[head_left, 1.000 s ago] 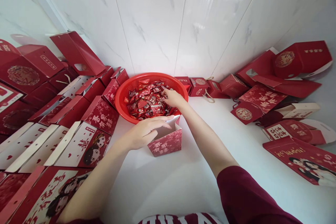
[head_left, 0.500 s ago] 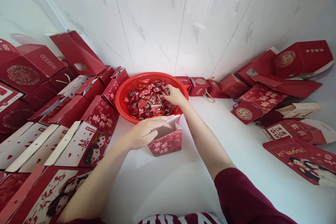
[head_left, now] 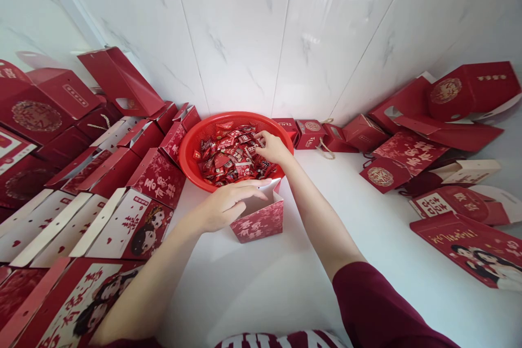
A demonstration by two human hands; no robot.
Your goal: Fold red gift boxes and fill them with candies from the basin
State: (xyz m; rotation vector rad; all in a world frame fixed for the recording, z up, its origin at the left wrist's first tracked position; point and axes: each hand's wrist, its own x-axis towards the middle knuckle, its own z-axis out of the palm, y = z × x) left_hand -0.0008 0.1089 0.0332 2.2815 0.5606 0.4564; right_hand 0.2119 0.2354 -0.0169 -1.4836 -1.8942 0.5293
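Right fingers (head_left: pixel 264 135) among glossy, crinkled packets (head_left: pixel 227 156), left fingers (head_left: pixel 249 192) by an open-topped cardboard box (head_left: pixel 261 223), both grasps unclear.

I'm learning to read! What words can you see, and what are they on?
"吾家有囍", it looks like: left patterned box.
"囍", it seems: white-fronted box.
Open middle box: too blurred.
Shirt letters: cut off.
Other writing: too small, slanted or blurred.

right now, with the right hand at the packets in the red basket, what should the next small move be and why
I'd probably pinch a few wrapped packets with the right hand: its fingertips are at the pile in the red basket, and the left hand is at the open-topped box just in front.
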